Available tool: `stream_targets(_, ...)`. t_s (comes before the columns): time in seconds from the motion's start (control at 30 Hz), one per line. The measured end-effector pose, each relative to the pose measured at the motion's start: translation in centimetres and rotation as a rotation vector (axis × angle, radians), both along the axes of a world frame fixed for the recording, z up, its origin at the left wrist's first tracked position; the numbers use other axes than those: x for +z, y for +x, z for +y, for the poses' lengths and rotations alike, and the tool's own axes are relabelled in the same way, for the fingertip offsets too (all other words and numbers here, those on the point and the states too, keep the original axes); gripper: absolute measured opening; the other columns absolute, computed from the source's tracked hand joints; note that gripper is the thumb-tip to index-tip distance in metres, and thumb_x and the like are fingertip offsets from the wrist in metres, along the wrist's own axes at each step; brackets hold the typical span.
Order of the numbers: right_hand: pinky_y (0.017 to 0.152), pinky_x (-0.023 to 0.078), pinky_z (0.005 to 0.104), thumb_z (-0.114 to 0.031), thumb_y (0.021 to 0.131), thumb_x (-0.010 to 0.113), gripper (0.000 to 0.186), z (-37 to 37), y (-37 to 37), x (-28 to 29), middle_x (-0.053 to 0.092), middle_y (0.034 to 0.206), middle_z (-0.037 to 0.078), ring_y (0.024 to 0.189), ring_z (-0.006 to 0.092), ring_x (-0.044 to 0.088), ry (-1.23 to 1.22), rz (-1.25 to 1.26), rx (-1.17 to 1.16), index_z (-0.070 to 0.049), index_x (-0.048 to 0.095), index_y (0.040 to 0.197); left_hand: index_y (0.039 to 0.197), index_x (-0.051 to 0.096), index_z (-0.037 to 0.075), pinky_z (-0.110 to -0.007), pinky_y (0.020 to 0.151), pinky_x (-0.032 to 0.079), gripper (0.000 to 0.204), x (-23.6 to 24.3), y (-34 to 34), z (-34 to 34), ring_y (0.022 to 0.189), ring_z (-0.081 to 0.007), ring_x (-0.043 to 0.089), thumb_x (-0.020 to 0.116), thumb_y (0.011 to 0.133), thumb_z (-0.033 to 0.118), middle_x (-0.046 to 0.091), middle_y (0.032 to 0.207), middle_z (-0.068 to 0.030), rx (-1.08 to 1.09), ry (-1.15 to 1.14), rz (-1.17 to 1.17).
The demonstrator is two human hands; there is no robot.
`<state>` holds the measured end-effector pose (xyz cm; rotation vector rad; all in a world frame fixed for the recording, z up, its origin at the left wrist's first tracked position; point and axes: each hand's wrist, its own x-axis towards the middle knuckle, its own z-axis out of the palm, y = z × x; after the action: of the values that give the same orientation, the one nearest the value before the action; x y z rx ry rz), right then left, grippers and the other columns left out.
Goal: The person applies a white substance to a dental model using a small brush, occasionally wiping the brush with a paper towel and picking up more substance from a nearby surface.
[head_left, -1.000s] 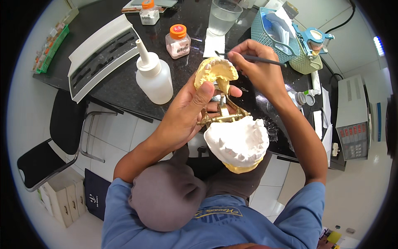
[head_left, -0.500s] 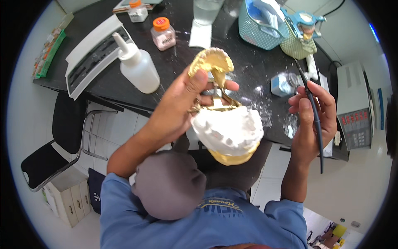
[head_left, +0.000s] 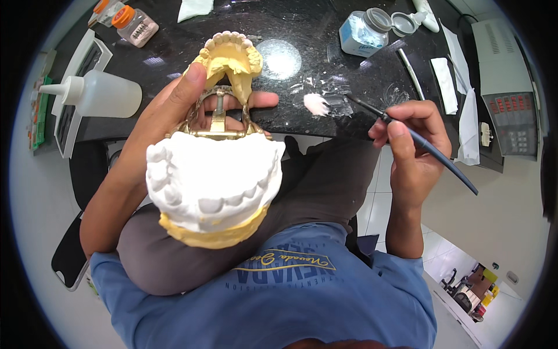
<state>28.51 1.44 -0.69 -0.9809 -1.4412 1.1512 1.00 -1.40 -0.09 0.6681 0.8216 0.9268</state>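
Note:
My left hand (head_left: 174, 104) is closed around a brass dental articulator (head_left: 219, 122), which it holds opened out above my lap. A yellow plaster cast with a row of teeth (head_left: 229, 55) is on its upper part, with my thumb against the cast's edge. On the lower part sits a white plaster dental cast (head_left: 212, 174) with a yellow base (head_left: 215, 237). Between the fingers of my right hand (head_left: 421, 139) is a thin dark-handled brush (head_left: 433, 150). Its tip points left, just right of a small pale pink powder heap (head_left: 315, 104) on the black tabletop (head_left: 290, 125).
A white squeeze bottle (head_left: 110, 93) and an orange-lidded jar (head_left: 136, 28) stand at the left. Beyond the powder is an open jar (head_left: 361, 36). A thin rod (head_left: 411, 74), white paper (head_left: 444, 86) and a grey control box (head_left: 505, 110) lie toward the right.
The view has shifted, bringing the powder heap into sight. The articulator appears further left and larger. The brush has swung from nearly upright to slanting left toward the tabletop. Both hands keep their holds.

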Motion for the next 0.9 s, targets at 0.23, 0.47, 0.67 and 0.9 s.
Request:
stream_targets(0.23, 0.061, 0.047, 0.0197, 0.000, 0.080, 0.061, 0.008, 1.0, -0.1, -0.7, 0.061, 0.071, 0.006, 0.065, 0.0080, 0.059, -0.042, -0.113, 0.087, 0.003, 0.057, 0.086, 0.137, 0.027, -0.003, -0.037, 0.085, 0.055, 0.070, 0.9, 1.1, -0.7, 0.102, -0.0396, 0.060, 0.026, 0.096, 0.053, 0.044, 0.125, -0.0366, 0.104, -0.198, -0.096)
stream_targets(0.47, 0.058, 0.046, 0.0185, 0.001, 0.079, 0.061, 0.007, 1.4, -0.3, -0.6, 0.061, 0.070, 0.005, 0.063, 0.0067, 0.059, -0.052, -0.153, 0.099, 0.004, 0.057, 0.084, 0.135, 0.032, -0.003, -0.032, 0.075, 0.058, 0.068, 0.7, 1.5, -1.2, 0.091, -0.0322, 0.065, 0.032, 0.095, 0.052, 0.050, 0.118, -0.0320, 0.163, -0.116, -0.035)
stream_targets(0.67, 0.056, 0.046, 0.0177, 0.001, 0.078, 0.061, 0.007, 1.5, -0.5, -0.6, 0.061, 0.069, 0.006, 0.061, 0.0066, 0.058, -0.051, -0.156, 0.084, 0.004, 0.057, 0.082, 0.139, 0.027, -0.002, -0.027, 0.069, 0.058, 0.078, 1.1, 1.6, -1.2, 0.080, -0.0240, 0.067, 0.042, 0.090, 0.057, 0.058, 0.101, -0.0175, 0.224, -0.037, 0.243)
stream_targets(0.9, 0.054, 0.046, 0.0191, 0.001, 0.079, 0.061, 0.009, 0.9, 0.2, -1.0, 0.060, 0.071, 0.007, 0.061, 0.0080, 0.058, -0.021, -0.104, 0.062, 0.004, 0.057, 0.086, 0.140, 0.024, -0.003, -0.027, 0.067, 0.059, 0.081, 1.4, 1.2, -0.1, 0.087, -0.0230, 0.066, 0.052, 0.087, 0.053, 0.057, 0.105, -0.0151, 0.236, 0.043, 0.331)
